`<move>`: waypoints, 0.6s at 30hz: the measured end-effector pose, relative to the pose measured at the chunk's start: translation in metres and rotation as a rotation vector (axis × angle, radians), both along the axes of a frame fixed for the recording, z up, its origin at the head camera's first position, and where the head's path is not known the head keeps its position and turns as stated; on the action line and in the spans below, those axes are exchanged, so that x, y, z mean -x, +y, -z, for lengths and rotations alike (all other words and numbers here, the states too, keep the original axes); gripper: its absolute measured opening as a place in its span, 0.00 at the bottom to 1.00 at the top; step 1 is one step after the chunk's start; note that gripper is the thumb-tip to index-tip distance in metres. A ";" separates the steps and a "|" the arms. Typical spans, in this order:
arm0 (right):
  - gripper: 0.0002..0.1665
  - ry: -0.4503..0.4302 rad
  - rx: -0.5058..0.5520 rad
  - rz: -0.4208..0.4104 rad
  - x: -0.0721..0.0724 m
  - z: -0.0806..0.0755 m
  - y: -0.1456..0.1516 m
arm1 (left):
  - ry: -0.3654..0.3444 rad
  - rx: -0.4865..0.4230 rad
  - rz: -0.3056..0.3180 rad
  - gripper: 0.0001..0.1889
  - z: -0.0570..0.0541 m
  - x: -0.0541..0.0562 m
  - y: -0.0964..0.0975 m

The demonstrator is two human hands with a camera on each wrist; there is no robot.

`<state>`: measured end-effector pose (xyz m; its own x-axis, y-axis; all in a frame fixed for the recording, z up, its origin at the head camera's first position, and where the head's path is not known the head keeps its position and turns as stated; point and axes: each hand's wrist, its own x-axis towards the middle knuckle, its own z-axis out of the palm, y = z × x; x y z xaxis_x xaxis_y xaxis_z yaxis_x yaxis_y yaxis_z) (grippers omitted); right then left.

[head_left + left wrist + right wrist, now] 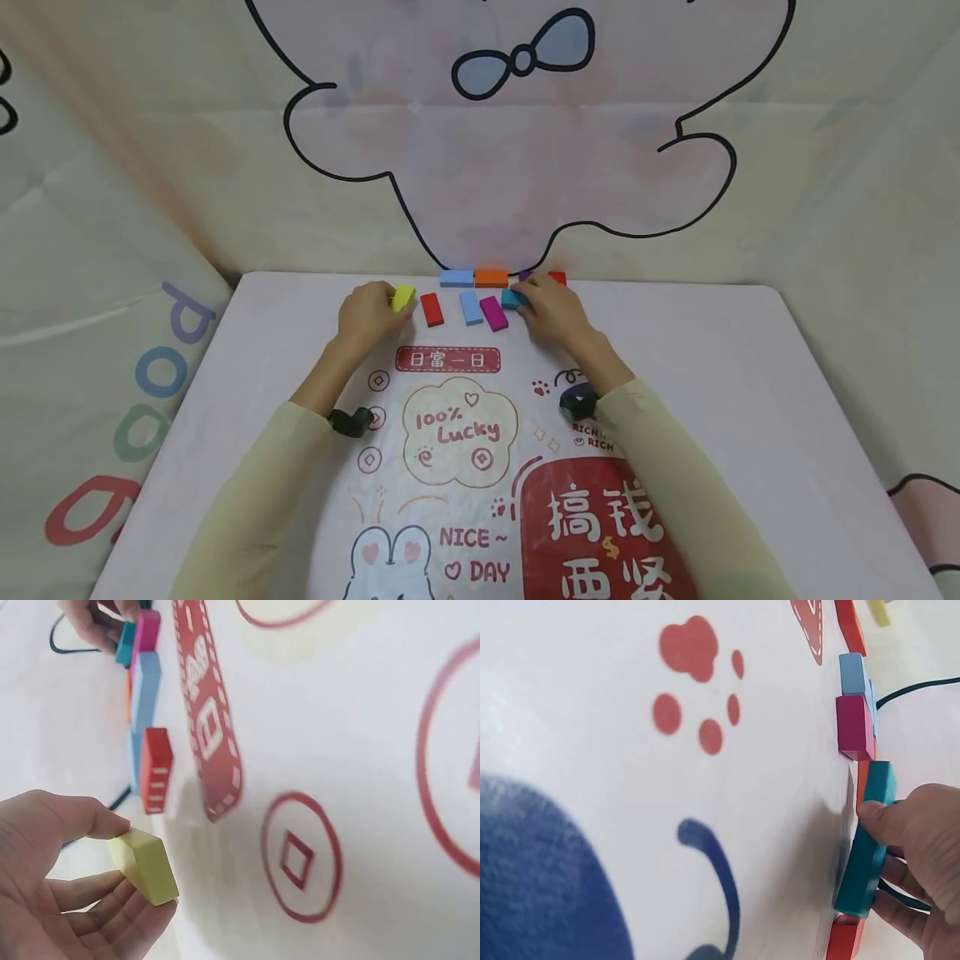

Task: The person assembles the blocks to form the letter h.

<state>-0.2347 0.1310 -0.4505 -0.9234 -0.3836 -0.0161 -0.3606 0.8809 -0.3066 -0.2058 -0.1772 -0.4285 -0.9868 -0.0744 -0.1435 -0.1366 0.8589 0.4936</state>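
My left hand [367,317] pinches a yellow block [146,864] between thumb and fingers near the back of the table. In my right hand [553,308] is a teal block [866,847], gripped by thumb and fingers. Between the hands lie a red block [432,310], a light blue block [471,308] and a magenta block [494,313], each at a slight slant. Behind them, along the back edge, a second light blue block [457,278] and an orange block [491,278] stand end to end. A purple block [525,275] is mostly hidden behind my right hand, with another red block [557,277] beside it.
The white table [750,375] has a printed cover with a red banner [447,359], a cloud shape and a large red panel [592,533]. A patterned cloth wall [637,183] rises right behind the back edge. Dark wrist cameras [351,422] sit at both wrists.
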 end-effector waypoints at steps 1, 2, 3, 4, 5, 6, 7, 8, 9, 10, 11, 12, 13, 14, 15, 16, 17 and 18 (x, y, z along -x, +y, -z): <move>0.29 0.004 0.008 0.000 0.000 0.000 0.001 | 0.008 -0.004 0.002 0.29 -0.001 -0.002 0.001; 0.30 0.009 0.014 -0.001 -0.001 0.000 0.001 | 0.019 -0.008 0.007 0.29 -0.002 -0.004 0.002; 0.30 0.017 0.021 -0.001 -0.001 0.000 0.002 | 0.033 -0.011 0.015 0.29 -0.004 -0.007 0.004; 0.30 0.024 0.026 0.001 -0.001 0.000 0.002 | 0.047 -0.016 0.021 0.29 -0.005 -0.009 0.004; 0.30 0.030 0.029 0.002 -0.002 0.000 0.002 | 0.058 -0.020 0.024 0.28 -0.006 -0.011 0.005; 0.30 0.037 0.033 0.001 -0.002 0.000 0.002 | 0.069 -0.021 0.026 0.27 -0.008 -0.013 0.005; 0.30 0.041 0.038 0.001 -0.003 0.000 0.002 | 0.079 -0.022 0.028 0.27 -0.008 -0.016 0.005; 0.30 0.043 0.044 0.000 -0.004 0.000 0.002 | 0.085 -0.021 0.028 0.27 -0.009 -0.018 0.005; 0.30 0.045 0.049 -0.001 -0.004 -0.001 0.002 | 0.090 -0.017 0.028 0.27 -0.009 -0.020 0.005; 0.30 0.048 0.054 -0.001 -0.005 -0.002 0.002 | 0.092 -0.015 0.028 0.27 -0.009 -0.023 0.005; 0.30 0.050 0.060 -0.001 -0.006 -0.003 0.002 | 0.092 -0.014 0.028 0.27 -0.009 -0.026 0.005; 0.29 0.054 0.066 -0.001 -0.007 -0.003 0.003 | 0.091 -0.015 0.029 0.27 -0.008 -0.029 0.005; 0.29 0.055 0.071 -0.001 -0.009 -0.004 0.003 | 0.086 -0.018 0.029 0.27 -0.007 -0.032 0.005; 0.29 0.058 0.075 -0.002 -0.010 -0.005 0.003 | 0.081 -0.020 0.027 0.28 -0.006 -0.036 0.006; 0.29 0.060 0.077 -0.003 -0.012 -0.005 0.003 | 0.079 -0.023 0.029 0.27 -0.005 -0.039 0.007; 0.29 0.061 0.079 -0.005 -0.013 -0.006 0.003 | 0.075 -0.031 0.029 0.27 -0.005 -0.043 0.008; 0.30 0.059 0.080 -0.005 -0.015 -0.006 0.003 | 0.072 -0.036 0.028 0.27 -0.004 -0.047 0.009; 0.30 0.059 0.080 -0.008 -0.016 -0.006 0.003 | 0.070 -0.041 0.029 0.27 -0.003 -0.050 0.010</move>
<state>-0.2184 0.1342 -0.4446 -0.9188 -0.3888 0.0689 -0.3869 0.8516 -0.3536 -0.1557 -0.1672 -0.4254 -0.9963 -0.0406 -0.0762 -0.0753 0.8409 0.5360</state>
